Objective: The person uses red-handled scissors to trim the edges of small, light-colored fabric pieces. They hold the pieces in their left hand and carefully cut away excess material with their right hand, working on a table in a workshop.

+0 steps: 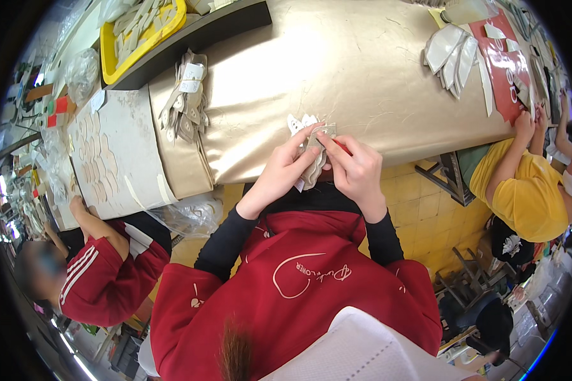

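Head view: at the near edge of the gold-covered table [248, 95], the left hand [283, 170] pinches the grey stack [310, 173] while the right hand [360, 170] pinches a red tool [343, 147], apparently working one piece, which likely next calls for steady support.

The held pieces [313, 167] are greyish beige, the surface [362, 70] pale gold, the tray [108, 62] yellow. The top [324, 311] is dark red with white motifs, the sleeves [221, 251] near-black, the tiled floor [419, 219] yellow.
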